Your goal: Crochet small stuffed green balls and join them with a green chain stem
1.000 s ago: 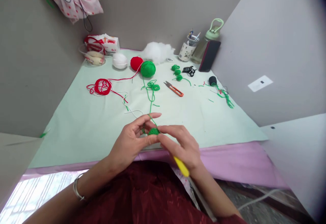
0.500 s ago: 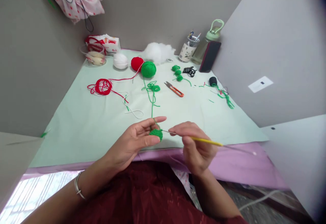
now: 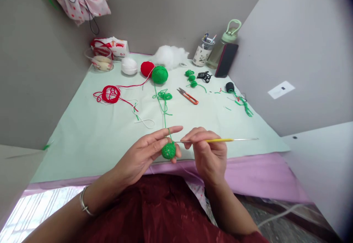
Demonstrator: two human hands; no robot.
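Left hand [image 3: 143, 154] pinches the soft-looking, light crochet piece [image 3: 168, 150] (probably best held at its rim); right hand [image 3: 206, 152] grips the hook [image 3: 220, 140].

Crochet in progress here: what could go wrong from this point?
The green strand from the left hand passes through a loose tangle before the green ball; it may snag when pulled. The hook in the right hand has its tip at the small green piece; a loop could slip off.
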